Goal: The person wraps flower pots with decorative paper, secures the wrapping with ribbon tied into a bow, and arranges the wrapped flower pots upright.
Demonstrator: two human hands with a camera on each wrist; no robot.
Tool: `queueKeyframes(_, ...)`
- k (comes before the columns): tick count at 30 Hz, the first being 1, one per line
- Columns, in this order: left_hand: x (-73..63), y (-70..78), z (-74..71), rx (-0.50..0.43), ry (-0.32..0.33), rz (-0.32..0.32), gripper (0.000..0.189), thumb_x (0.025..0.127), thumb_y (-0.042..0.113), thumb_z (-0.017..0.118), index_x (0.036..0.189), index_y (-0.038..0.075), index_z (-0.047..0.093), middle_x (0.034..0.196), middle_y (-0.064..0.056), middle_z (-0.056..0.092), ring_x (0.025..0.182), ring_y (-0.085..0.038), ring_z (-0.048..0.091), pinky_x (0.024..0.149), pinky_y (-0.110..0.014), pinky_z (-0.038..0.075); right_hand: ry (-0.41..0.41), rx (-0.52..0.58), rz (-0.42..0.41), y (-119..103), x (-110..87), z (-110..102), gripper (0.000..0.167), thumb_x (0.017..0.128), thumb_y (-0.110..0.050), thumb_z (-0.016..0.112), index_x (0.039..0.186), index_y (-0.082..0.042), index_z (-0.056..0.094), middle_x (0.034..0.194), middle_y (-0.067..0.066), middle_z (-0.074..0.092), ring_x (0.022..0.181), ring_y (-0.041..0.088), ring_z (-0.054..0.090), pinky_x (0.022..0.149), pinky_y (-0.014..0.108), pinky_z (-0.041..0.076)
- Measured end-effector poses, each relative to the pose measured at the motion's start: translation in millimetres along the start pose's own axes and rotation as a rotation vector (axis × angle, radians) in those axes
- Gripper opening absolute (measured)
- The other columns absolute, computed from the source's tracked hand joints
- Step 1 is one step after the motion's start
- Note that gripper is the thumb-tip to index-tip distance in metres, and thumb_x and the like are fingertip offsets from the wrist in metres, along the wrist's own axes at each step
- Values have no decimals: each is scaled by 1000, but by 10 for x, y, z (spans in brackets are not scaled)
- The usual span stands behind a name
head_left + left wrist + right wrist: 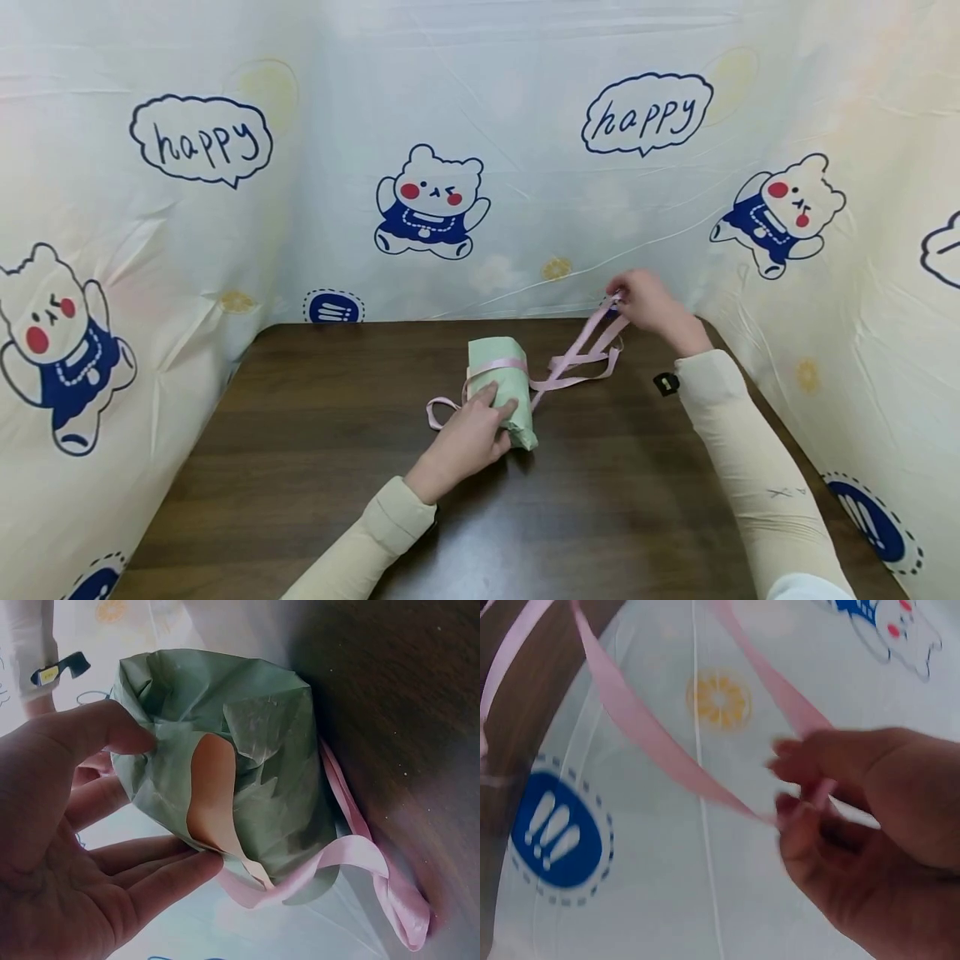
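A small package wrapped in pale green paper [497,350] lies on the table, with a band of pink ribbon [573,354] across it. My left hand [465,442] grips its near end, thumb on one side and fingers on the other. In the left wrist view, the folded end of the green package [277,750] shows a brown-orange strip [212,791], and a ribbon loop hangs beside it. Off to the right and raised above the table, my right hand [651,304] pinches the ribbon. Two lengths of ribbon [641,724] run from the right hand's fingertips [799,825].
The dark wooden table [315,500] ends at a pale curtain [517,92] printed with bears, which also hangs along both sides. A short ribbon loop [435,410] lies left of the package. A black band [665,383] sits at the right cuff.
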State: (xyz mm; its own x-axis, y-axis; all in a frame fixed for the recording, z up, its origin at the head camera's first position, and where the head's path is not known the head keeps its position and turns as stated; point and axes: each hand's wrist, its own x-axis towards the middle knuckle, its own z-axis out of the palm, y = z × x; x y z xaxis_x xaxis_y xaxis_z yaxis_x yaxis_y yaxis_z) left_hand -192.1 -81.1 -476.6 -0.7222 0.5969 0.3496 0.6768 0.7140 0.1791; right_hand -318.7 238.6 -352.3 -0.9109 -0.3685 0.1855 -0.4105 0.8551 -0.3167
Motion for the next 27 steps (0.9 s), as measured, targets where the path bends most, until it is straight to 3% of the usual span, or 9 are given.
queueKeyframes(4,-5,0,-8,-2,11,8,48,80,11,75,128,8,70,132,-34,59,124,-39,60,87,-46,59,203,14,182,117,-111,-151,23,98,-3,56,111,14,65,107,30,61,96,43,57,83,55,50)
queueKeyframes(8,-11,-4,-10,0,14,3,48,80,12,75,127,8,70,131,-35,59,125,-41,59,88,-47,58,291,3,319,213,-198,-244,30,102,-16,54,103,9,70,87,23,62,75,36,55,62,45,46)
queueKeyframes(12,-15,-7,-5,-2,11,-2,48,80,13,75,127,7,70,131,-36,59,126,-42,59,89,-47,58,212,62,317,295,-220,-221,29,101,-11,51,101,10,72,78,20,65,62,27,56,53,34,45)
queueKeyframes(17,-24,5,-1,8,18,3,48,80,13,76,128,8,70,131,-35,59,125,-42,59,89,-48,58,42,160,261,159,-144,-38,26,99,-7,54,109,11,70,93,24,70,70,27,64,60,33,53)
queueKeyframes(19,-21,12,5,18,19,2,48,81,13,76,128,9,70,132,-35,59,126,-42,59,90,-48,58,-20,139,217,-19,-59,39,24,99,-7,56,108,9,72,92,23,70,70,26,62,60,33,52)
queueKeyframes(21,-13,19,10,30,16,0,47,82,14,76,128,9,70,133,-35,59,127,-42,59,91,-48,58,-59,131,113,-260,59,105,23,100,-7,57,110,7,72,92,19,71,73,24,61,64,33,51)
queueKeyframes(24,2,28,13,46,9,0,47,81,14,76,128,9,70,133,-34,58,128,-41,58,92,-48,57,-59,240,-148,-733,213,158,29,102,-5,57,128,1,67,110,16,72,90,23,67,80,36,56)
queueKeyframes(27,27,37,6,57,3,14,47,81,14,76,127,10,70,133,-33,59,125,-40,60,90,-48,58,-57,404,-396,-1145,255,126,55,101,-1,59,153,-10,47,135,13,65,111,26,68,95,43,56)
